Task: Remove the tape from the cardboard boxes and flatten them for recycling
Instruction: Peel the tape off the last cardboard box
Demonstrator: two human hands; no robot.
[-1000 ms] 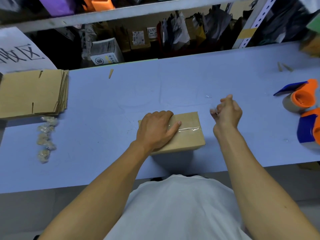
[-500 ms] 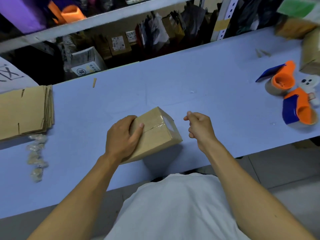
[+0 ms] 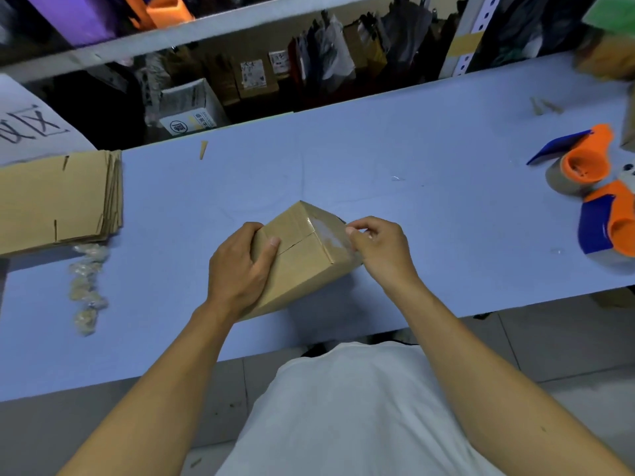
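Between the 2 hands, near the front edge of the blue worktop (image 3: 429,139), sat 1 small cardboard box (image 3: 302,266), tipped up on an edge so a corner pointed away from the person. The left hand (image 3: 240,266) was clamped over the box's left end, thumb pressed on the top face beside the flap seam. The right hand (image 3: 381,250) was closed in a pinch at the box's right end face, fingertips on a strip of clear tape (image 3: 326,231) that shone there; whether the tape end was already lifted could not be told.

Judging by the scene, the task was partly done. Well to the left of the left hand lay a stack of flattened boxes (image 3: 58,197), and just in front of it a line of crumpled tape wads (image 3: 86,286). This box was still assembled, its top seam apparently bare of tape, so the end strip remained to be peeled before flattening. Far right of the right hand lay 2 orange-and-blue tape dispensers (image 3: 591,187).
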